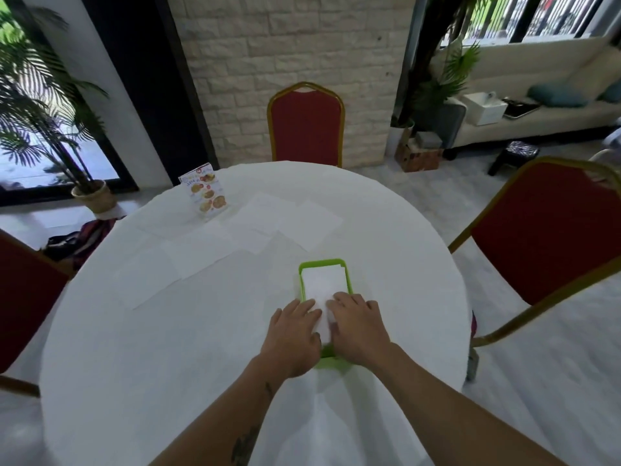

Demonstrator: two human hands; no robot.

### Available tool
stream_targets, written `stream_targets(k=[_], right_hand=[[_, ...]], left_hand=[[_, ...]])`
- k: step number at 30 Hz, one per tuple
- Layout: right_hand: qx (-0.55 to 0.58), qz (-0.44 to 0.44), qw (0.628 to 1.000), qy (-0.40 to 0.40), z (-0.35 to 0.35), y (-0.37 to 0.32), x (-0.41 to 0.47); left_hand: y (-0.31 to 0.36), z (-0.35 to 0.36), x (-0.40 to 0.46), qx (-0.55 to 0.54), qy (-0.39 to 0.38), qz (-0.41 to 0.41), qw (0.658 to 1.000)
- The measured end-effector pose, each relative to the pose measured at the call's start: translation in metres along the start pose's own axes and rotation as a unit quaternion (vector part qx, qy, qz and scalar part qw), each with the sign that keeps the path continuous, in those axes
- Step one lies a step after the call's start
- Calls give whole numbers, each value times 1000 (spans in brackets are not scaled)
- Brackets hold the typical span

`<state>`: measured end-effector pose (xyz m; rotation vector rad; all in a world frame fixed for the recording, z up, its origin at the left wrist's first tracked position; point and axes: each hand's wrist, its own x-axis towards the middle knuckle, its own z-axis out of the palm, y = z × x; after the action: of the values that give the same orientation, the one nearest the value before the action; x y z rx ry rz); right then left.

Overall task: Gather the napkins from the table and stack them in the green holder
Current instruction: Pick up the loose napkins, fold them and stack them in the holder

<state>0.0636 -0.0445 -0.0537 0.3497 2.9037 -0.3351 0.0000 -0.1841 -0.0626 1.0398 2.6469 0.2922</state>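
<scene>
1. Quick rundown: the green holder [347,274] sits low centre of the frame on the round worktop [134,364], and there's a white napkin stack [323,280] lying in it.
2. Left hand [295,334] lies flat, fingers spread, palm down on the near end of that stack, at its left side. Not gripping anything, just pressing.
3. Right hand [357,326] does the same on the right side, fingers laid over the paper and the holder's near edge. Open and flat, no pinch that I can see.
4. The loose napkins [285,220] lie spread out in an overlapping fan from mid-left up to centre, past the holder. They're white on a white cloth, so edges are really hard to pick out.
5. Handling-wise I'd guess these are featherweight, floppy and thin. They probably slide on each other and crease if you grab them mid-sheet.
6. Best bet looks like lifting a corner or free edge with a fingertip, then pinching the edge between thumb and finger. Sweeping several together first seems easier than one by one.
7. The holder looks like light plastic, so it'll likely skid unless one hand steadies it.
8. There's a menu card [205,191] standing upper left on the worktop, just beside the napkins, easy to knock.
</scene>
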Motion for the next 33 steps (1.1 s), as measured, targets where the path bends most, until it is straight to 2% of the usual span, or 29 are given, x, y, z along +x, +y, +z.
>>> stream_targets(k=[3, 6, 8, 14, 21, 27, 33], right_hand=[[22, 5, 1000, 10, -14, -2, 8], [63, 3, 998, 29, -29, -15, 21], [89, -8, 995, 37, -35, -30, 29], [157, -46, 986, 26, -36, -94, 59], [180, -40, 983, -27, -16, -183, 102], [168, -5, 983, -76, 12, -241, 133], [157, 34, 981, -109, 38, -268, 149]], left_hand=[[-1, -2, 1, -99, 51, -21, 994], [-6, -12, -1, -226, 100, -74, 966], [-16, -19, -7, -267, 126, -98, 950], [-83, -34, -27, -323, 174, -178, 913], [-189, -43, -44, -333, 198, -233, 892], [-284, -46, -38, -291, 175, -246, 908], [-355, -45, -28, -100, 19, -207, 973]])
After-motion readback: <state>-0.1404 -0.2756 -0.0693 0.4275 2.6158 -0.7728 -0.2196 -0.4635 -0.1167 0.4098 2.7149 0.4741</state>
